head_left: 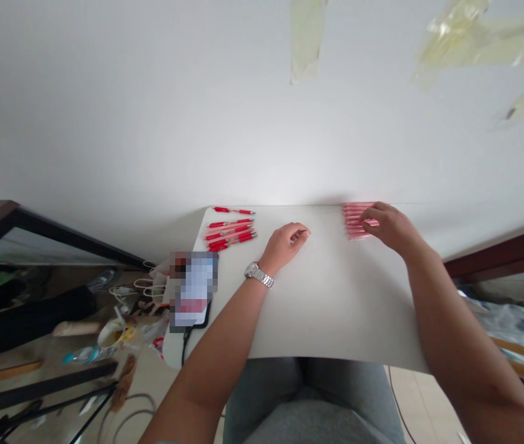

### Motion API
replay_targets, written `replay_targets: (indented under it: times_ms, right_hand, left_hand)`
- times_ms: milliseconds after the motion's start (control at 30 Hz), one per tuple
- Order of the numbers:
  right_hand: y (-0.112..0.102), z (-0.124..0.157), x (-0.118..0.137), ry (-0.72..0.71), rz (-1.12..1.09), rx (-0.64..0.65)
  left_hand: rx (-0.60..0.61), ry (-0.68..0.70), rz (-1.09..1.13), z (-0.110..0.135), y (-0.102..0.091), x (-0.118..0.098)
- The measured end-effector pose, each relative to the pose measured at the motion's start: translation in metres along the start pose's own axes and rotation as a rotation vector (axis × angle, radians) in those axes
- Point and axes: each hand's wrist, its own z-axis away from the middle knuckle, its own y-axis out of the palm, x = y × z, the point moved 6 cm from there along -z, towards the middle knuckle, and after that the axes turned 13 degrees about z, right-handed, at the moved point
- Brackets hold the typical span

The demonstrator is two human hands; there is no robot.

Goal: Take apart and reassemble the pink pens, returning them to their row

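Observation:
My left hand [286,245], with a silver watch [260,274] on its wrist, is over the middle of the white table [317,308]. Its fingers are curled closed, and nothing shows in them. Over on the right, my right hand [390,229] reaches to a row of thin pinkish-red sticks [352,217] lying side by side at the table's back edge. Thumb and forefinger are a little apart above the sticks, and the hand covers their right ends. Several red pens [231,235] lie at the back left, one red pen [234,210] separate behind them.
A phone [194,293], blurred out, lies at the table's left edge with a cable [185,345] running down. The white wall [243,123] rises behind the table. On the floor at left are a plastic bottle [88,354] and a cup [110,333]. Plastic bags [511,324] lie at right.

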Motion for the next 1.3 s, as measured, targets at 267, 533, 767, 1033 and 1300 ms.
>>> replay_targets:
  times_ms: [267,533,767,1033,1300]
  right_hand:
    - [0.002,0.002,-0.002,-0.005,-0.009,-0.003]
    - [-0.016,-0.003,0.017,0.072,-0.039,-0.08]
    - [-0.007,-0.01,0.042,-0.007,-0.085,-0.04]
    - [0.011,-0.01,0.08,-0.088,-0.14,0.154]
    - [0.028,-0.008,0.107,-0.089,-0.184,0.278]
  left_hand:
    - [0.021,0.03,-0.036,0.0,0.001,0.001]
    - [0.13,0.14,-0.166,-0.001,0.011,0.002]
    - [0.167,0.203,-0.262,-0.002,0.015,0.004]
    - [0.168,0.19,-0.268,-0.003,0.017,0.006]
    - [0.153,0.174,-0.26,-0.006,0.016,0.008]
